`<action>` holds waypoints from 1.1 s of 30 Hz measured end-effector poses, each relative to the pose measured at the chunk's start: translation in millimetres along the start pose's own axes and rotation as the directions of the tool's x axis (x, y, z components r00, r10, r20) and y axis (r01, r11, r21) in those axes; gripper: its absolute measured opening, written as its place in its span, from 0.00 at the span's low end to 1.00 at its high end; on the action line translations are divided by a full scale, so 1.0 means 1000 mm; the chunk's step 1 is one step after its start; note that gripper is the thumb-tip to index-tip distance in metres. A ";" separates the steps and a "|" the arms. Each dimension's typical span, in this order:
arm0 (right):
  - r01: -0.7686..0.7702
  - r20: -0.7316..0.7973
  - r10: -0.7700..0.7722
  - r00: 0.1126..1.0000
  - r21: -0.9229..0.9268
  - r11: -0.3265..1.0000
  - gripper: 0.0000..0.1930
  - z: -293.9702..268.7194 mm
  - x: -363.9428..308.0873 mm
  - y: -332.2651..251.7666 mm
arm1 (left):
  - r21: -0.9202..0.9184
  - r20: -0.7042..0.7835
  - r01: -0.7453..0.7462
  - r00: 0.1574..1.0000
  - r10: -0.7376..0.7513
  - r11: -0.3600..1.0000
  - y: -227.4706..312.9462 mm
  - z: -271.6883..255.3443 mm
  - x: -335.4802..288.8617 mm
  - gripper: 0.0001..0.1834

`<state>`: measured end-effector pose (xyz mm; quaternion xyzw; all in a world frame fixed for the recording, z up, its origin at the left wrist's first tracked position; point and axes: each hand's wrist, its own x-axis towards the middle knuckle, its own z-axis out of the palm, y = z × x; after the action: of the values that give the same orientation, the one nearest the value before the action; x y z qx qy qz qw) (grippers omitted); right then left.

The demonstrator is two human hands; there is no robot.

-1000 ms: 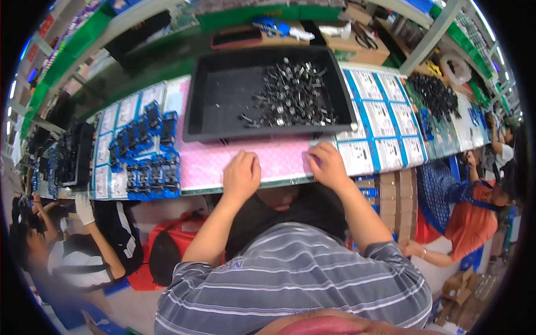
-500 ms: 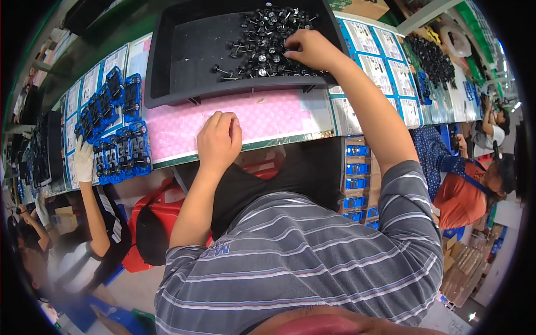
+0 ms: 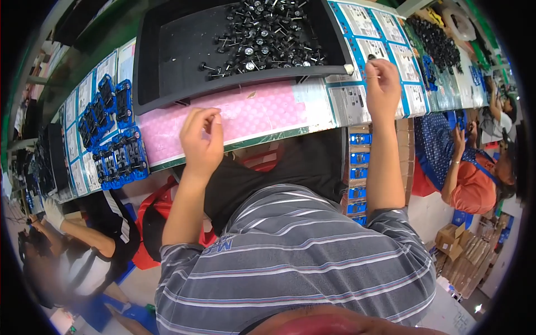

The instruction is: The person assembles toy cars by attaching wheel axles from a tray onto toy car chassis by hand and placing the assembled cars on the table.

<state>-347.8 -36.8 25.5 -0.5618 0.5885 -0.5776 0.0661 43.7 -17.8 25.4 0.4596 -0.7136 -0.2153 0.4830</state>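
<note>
My right hand [image 3: 383, 84] is raised over the printed sheets right of the black tray [image 3: 167, 92]. Its thumb and fingers pinch a wheel axle [image 3: 372, 57], with a black wheel showing above the fingertips and a thin metal pin beside them. Over the pink bubble-wrap mat [image 3: 262, 114], in front of the tray, my left hand [image 3: 202, 137] has its fingers curled in toward the thumb. Whatever it may hold is hidden. A heap of wheel axles [image 3: 262, 39], black wheels on metal pins, fills the tray's right part.
Blue toy car chassis [image 3: 120, 159] stand in rows at the left. More blue pieces [image 3: 358, 173] lie in a box below the table's right edge. Co-workers sit at both sides, one in an orange top [image 3: 472, 187]. A red stool [image 3: 159, 206] stands at my left.
My right hand has come out of the axle heap and moved right with a wheel axle. My left hand has shifted slightly left and lower. The left co-worker's gloved hand has left the chassis.
</note>
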 end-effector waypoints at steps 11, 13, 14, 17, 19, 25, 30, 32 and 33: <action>-0.375 0.059 0.393 0.918 0.458 0.806 0.10 0.040 -0.003 0.013 | 0.662 0.604 0.074 0.537 -0.590 0.745 -0.020 0.011 0.169 0.60; -0.272 0.014 0.292 0.956 0.410 0.871 0.09 0.055 0.001 0.008 | 0.682 0.632 0.016 0.490 -0.601 0.731 -0.012 0.028 0.172 0.57; -0.153 -0.014 0.169 0.986 0.353 0.923 0.08 0.063 0.003 0.006 | 0.697 0.648 -0.029 0.454 -0.612 0.716 -0.007 0.036 0.173 0.54; -0.059 -0.074 0.100 0.992 0.430 0.901 0.06 0.070 -0.002 0.012 | 0.589 0.651 0.130 0.509 -0.564 0.798 -0.010 0.073 0.170 0.58; 0.032 -0.110 0.020 0.994 0.446 0.894 0.05 0.070 -0.002 0.016 | 0.433 0.603 0.449 0.500 -0.621 0.782 0.002 0.101 0.173 0.57; 0.026 -0.063 0.002 0.998 0.446 0.894 0.07 0.070 0.000 0.018 | 0.410 0.586 0.337 0.614 -0.528 0.848 -0.002 0.138 0.188 0.51; 0.012 -0.067 0.020 0.998 0.451 0.893 0.07 0.069 0.000 0.018 | 0.212 0.590 0.311 0.715 -0.375 0.927 0.017 0.120 0.179 0.46; 0.013 -0.079 0.026 0.997 0.450 0.893 0.07 0.067 0.002 0.021 | 0.173 0.637 0.255 0.708 -0.305 0.952 0.023 0.107 0.176 0.43; 0.058 -0.086 -0.026 0.996 0.393 0.918 0.06 0.066 0.004 0.027 | 0.127 0.630 0.223 0.735 -0.252 0.967 0.021 0.101 0.174 0.42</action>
<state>-316.8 -88.2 -14.0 -0.5264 0.4496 -0.7074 0.1425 -74.3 -171.6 82.1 0.4558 -0.7752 -0.4034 0.1688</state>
